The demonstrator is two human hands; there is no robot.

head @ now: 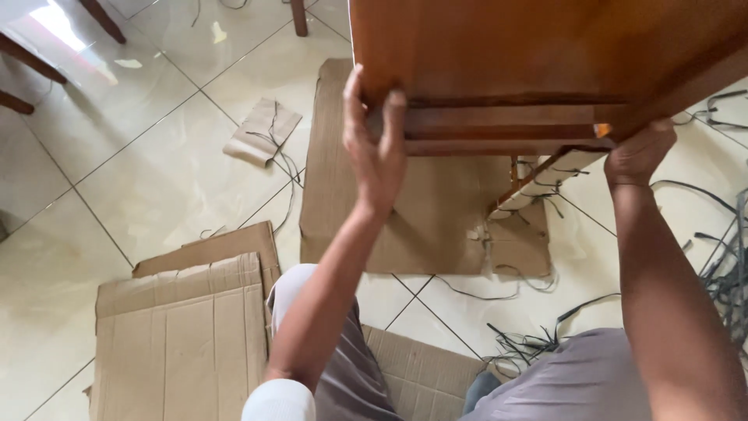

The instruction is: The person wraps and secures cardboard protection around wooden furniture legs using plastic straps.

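Note:
A brown wooden piece of furniture [538, 47], like a table or stool, is lifted off the floor at the top right. My left hand [374, 148] grips its near left corner, fingers wrapped over the edge and its lower rail. My right hand [637, 152] holds the near right corner from below, thumb side partly hidden under the wood. A wooden leg or rail [538, 183] wrapped with dark strapping hangs beneath it.
A flat cardboard sheet [405, 226] lies on the tiled floor under the furniture. Folded cardboard [183, 335] sits at the lower left, a small scrap [262, 129] further back. Dark plastic straps [725, 265] litter the right side. Chair legs [31, 62] stand at the top left.

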